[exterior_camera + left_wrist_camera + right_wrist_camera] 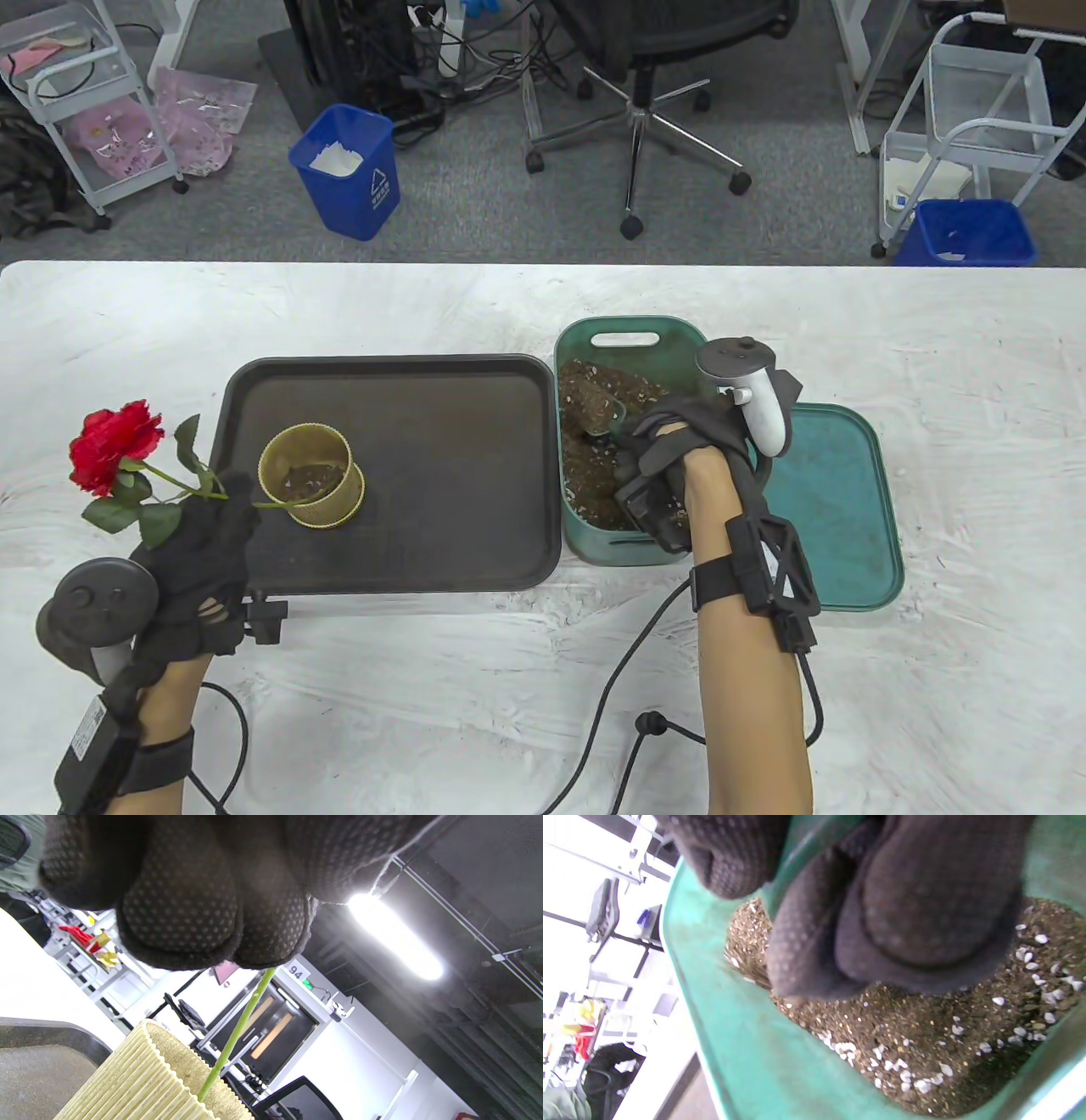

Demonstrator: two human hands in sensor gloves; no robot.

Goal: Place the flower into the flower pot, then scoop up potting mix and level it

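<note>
- Flower (114, 454), a red rose, leans out to the left of the dark tray (475, 475), its green stem running down over the rim into the yellow flower pot (311, 475) that stands on the tray.
- Only the left wrist view shows the stem (237, 1031) leaving the gloved fingers (182, 916) and dipping behind the pot's ribbed wall (140, 1082); the bloom is out of that picture.
- Left hand (199, 552) sits at the tray's near left corner, fingertips pinching the stem just beside the pot.
- Right hand (679, 450) reaches into the green tub (628, 543) of potting mix (594, 399), curled round the handle of a small green scoop (604, 416) whose bowl lies in the mix.
- From the right wrist view, the fingers (925, 899) fill the frame close above the speckled mix, and the scoop's bowl is hidden.
- Green lid (836, 509) lies flat just right of the tub.
</note>
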